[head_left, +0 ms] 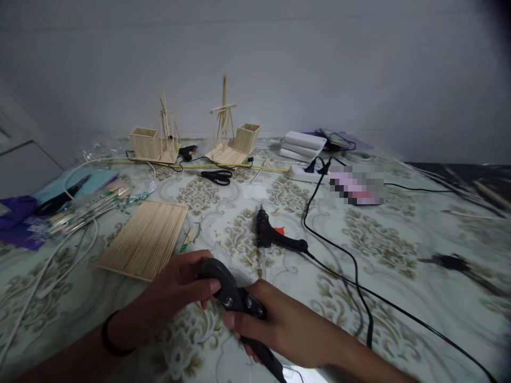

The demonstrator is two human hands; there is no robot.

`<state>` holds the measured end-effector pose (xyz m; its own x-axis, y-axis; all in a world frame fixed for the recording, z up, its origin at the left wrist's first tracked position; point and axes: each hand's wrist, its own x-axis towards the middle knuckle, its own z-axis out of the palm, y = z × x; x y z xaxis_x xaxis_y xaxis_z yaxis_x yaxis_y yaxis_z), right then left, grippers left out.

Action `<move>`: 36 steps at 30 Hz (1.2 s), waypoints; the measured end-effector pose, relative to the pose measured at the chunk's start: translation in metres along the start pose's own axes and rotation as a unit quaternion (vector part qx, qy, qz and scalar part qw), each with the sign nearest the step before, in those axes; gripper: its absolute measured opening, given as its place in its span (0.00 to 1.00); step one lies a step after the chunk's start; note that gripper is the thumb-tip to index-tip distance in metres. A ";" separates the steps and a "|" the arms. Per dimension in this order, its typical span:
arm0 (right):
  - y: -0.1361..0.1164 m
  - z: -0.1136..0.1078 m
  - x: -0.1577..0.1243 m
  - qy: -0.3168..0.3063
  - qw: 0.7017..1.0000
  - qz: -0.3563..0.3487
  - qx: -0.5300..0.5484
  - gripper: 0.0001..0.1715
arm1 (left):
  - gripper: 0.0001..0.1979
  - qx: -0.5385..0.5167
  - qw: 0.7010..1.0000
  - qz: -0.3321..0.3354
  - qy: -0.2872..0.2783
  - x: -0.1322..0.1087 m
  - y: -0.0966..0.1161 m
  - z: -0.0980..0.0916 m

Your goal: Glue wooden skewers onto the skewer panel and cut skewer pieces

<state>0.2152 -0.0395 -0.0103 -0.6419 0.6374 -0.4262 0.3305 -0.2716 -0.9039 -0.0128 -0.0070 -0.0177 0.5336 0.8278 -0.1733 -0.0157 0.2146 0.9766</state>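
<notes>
A dark hand tool [229, 300], like a cutter with bolted joints and black handles, is held between both hands near the front of the table. My left hand [194, 282] pinches its rounded head, thumb on top. My right hand [275, 322] is wrapped round its handles. Just beyond the hands lies a black glue gun [265, 229], its nozzle pointing away. To the left, a flat panel of thin wooden sticks [146, 239] rests on the patterned tablecloth [223, 207]. Whether a small stick is between the left fingers is hidden.
Two stick models [154, 143] [231, 146] stand at the back near the wall. Black scissors [216, 177] and a power strip [307, 173] lie before them. Bagged sticks [96, 207] are at left; black cables [351, 255] and pliers [453, 261] lie at right.
</notes>
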 end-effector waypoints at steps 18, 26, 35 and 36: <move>0.001 0.000 -0.001 0.006 1.000 0.006 -0.011 0.28 | 0.14 0.009 1.000 -0.006 -0.004 -0.003 0.006 0.002; -0.001 0.000 -0.001 0.004 1.000 0.009 -0.013 0.27 | 0.15 0.011 1.000 -0.013 -0.007 -0.002 0.007 0.002; -0.001 -0.001 0.000 0.008 1.000 0.008 -0.025 0.27 | 0.14 0.008 1.000 -0.015 -0.005 -0.003 0.007 0.003; -0.001 -0.001 0.000 0.008 1.000 0.008 -0.026 0.27 | 0.14 0.008 1.000 -0.015 -0.001 -0.003 0.007 0.004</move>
<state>0.2160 -0.0385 -0.0091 -0.6254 0.6452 -0.4388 0.3756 -0.2440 -0.8941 -0.0114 -0.0096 -0.0102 0.5347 0.8203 -0.2030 0.0147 0.2312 0.9728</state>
